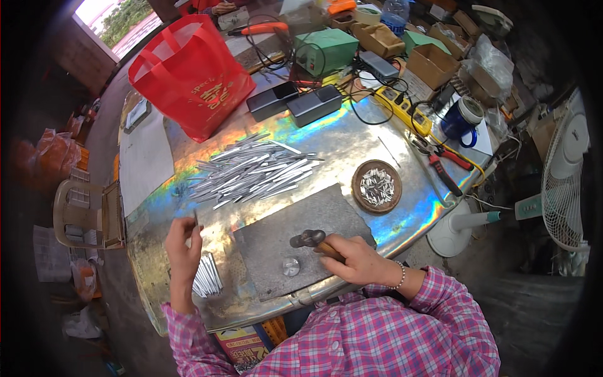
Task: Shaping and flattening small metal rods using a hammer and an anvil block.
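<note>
In my right hand [355, 259] is a hammer [309, 239], gripped by its wooden handle, its dark head over a flat grey stone slab [270, 235]. A small round shiny piece [291, 267] lies on the slab below the hammer head. My left hand [183, 245] is raised left of the slab, thumb and fingers pinched on a thin metal strip whose dark tip shows above them. Next to that wrist lies a neat bundle of metal strips [208, 276]. A large loose pile of similar strips [254, 171] spreads beyond the slab. Short cut metal pieces fill a round brown bowl [360, 200] at its right.
Behind the pile stand a red bag [195, 81] and two dark boxes [314, 105]. To the right are a yellow power strip [405, 112], a blue mug [461, 119], red-handled pliers [449, 166] and a white fan [565, 169]. Cartons and cables crowd the far side.
</note>
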{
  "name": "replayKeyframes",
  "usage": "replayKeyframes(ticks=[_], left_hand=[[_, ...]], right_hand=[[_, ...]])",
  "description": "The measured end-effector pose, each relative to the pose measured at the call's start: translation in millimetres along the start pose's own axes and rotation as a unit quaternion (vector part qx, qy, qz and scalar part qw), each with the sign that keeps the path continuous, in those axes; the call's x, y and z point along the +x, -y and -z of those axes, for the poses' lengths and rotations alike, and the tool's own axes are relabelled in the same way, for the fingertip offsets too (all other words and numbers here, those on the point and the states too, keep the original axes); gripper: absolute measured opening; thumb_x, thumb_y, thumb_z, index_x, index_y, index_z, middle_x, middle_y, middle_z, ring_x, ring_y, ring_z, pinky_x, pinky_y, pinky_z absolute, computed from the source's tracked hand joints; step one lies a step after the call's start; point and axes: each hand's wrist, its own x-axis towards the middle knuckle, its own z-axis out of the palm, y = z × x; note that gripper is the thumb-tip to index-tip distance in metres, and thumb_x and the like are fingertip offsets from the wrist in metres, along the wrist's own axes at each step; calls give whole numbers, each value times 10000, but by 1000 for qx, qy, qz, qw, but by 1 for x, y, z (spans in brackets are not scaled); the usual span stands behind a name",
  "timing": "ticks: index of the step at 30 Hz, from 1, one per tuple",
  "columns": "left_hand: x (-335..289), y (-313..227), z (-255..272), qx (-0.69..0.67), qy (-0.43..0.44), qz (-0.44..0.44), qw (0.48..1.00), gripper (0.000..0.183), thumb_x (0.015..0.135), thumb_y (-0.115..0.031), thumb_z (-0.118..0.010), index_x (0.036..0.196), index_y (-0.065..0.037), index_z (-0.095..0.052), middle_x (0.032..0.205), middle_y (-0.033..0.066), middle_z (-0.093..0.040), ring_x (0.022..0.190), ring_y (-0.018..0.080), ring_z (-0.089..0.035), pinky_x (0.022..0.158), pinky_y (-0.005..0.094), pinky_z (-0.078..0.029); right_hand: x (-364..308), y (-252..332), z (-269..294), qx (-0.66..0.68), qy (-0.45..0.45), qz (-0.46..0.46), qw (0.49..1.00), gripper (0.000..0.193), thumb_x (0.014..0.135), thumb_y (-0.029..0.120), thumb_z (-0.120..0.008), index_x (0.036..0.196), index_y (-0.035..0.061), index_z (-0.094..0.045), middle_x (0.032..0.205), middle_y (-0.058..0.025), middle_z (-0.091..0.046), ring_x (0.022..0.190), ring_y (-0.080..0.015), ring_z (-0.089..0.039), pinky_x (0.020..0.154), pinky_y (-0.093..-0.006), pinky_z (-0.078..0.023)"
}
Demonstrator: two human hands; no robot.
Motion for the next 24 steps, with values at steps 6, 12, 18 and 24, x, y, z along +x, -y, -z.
replayKeyframes(ticks=[6,12,18,24], left_hand=[[-59,-84,-9,-275,-62,174,943,78,890,50,-545,958,31,-579,888,48,-595,791,118,-618,704,225,-501],[-96,-115,-16,-313,-95,191,925,87,863,71,-576,936,23,-577,883,36,-560,738,83,-550,657,199,-443],[-107,-129,-13,-252,-105,143,951,148,798,101,-626,904,9,-580,873,42,-542,721,96,-514,633,216,-424],[-93,-152,-30,-51,-50,14,997,196,753,112,-646,905,1,-590,834,105,-562,696,190,-563,590,279,-459]], right_hand=[[-1,-8,0,-26,10,10,1000,282,889,168,-574,1105,-7,-524,791,-180,-608,713,-350,-634,611,-393,-467],[-7,-14,23,-4,-64,33,997,239,901,178,-553,1048,-4,-504,831,-209,-608,782,-390,-612,646,-430,-458],[-1,-46,89,-271,-175,-40,946,250,801,110,-623,992,-19,-527,808,-189,-588,772,-405,-566,696,-411,-478],[8,-71,102,-381,-173,-75,905,149,763,80,-585,868,-6,-524,784,-201,-578,810,-402,-587,727,-481,-482]])
